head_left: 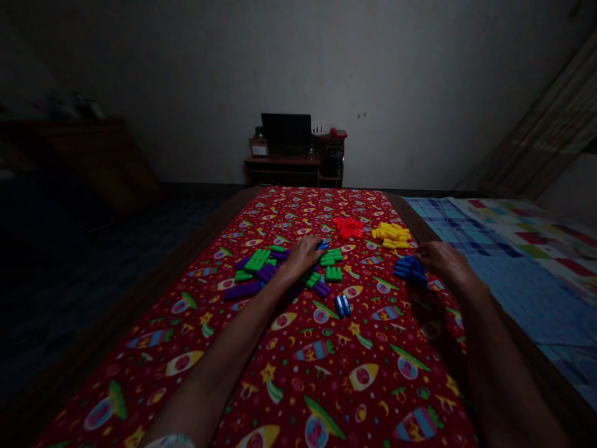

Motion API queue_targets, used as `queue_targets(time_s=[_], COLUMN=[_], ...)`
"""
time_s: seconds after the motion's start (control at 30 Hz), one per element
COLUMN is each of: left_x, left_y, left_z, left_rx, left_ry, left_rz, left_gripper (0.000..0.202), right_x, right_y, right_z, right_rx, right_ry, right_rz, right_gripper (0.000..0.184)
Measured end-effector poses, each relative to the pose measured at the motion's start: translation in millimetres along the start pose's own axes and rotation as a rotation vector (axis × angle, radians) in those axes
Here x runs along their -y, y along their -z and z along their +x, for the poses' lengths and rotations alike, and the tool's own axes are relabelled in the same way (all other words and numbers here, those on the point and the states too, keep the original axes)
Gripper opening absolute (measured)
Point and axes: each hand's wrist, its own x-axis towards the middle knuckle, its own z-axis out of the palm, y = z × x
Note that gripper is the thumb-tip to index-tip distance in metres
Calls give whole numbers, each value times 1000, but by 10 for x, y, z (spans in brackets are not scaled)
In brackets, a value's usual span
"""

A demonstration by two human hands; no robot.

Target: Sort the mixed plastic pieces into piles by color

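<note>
My left hand is closed, its fingertips on a small blue ridged piece. Below and around it lie green ridged pieces and purple pieces, mixed in one loose heap. My right hand is at the right edge of a pile of blue pieces. Its fingers are bent together over that pile, and whatever is between them is too dark to make out. Nearer to me lies a separate shiny blue piece, apart from both hands.
Behind the blue pile are a yellow pile and a red pile. A red patterned cloth covers the surface. To the right is a blue checked bedspread. A desk with a dark monitor stands against the far wall.
</note>
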Motion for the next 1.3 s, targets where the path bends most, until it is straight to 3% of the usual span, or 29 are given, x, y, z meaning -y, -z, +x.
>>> queue_targets(time_s=[0.07, 0.13, 0.2, 0.27, 0.37, 0.47, 0.57, 0.63, 0.8, 1.0, 1.07, 1.17, 1.3], left_x=[-81, -149, -188, -202, -226, -310, -436, -512, -619, -631, -617, -617, -699], left_y=[14, 2, 2, 46, 176, 242, 136, 9, -141, 45, 69, 24, -82], left_z=[-127, -260, -390, -519, -721, -920, -1058, -1088, -1031, -1060, -1061, -996, -876], left_rx=[43, 136, 240, 301, 245, 189, 260, 271, 260, 263, 241, 210, 224], left_ry=[27, 77, 111, 112, 28, -257, -591, -669, -630, -436, -334, -188, -99], left_rz=[-179, -464, -691, -764, -582, -280, -29, 122, 214, -143, -254, -370, -480], left_gripper=[31, 33, 29, 23, 20, 21, 25, 27, 21, 27, 25, 18, 16], right_x=[384, 810, 1158, 1338, 1263, 919, 508, 267, -90, -144, -66, 207, 762], right_y=[-20, -99, -216, -317, -349, -256, -185, -202, -378, -377, -321, -264, -292], right_z=[-87, -208, -323, -392, -397, -386, -467, -559, -649, -492, -494, -604, -870], right_rx=[-65, 22, 137, 172, 161, 101, -48, -155, -286, -212, -253, -312, -48], right_ry=[96, 357, 604, 701, 607, 442, 262, 156, -70, -137, -136, -8, 371], right_rz=[135, 395, 514, 519, 449, 359, 258, 197, 162, 75, 81, 266, 624], right_gripper=[23, 30, 36, 40, 33, 25, 26, 28, 37, 40, 40, 35, 31])
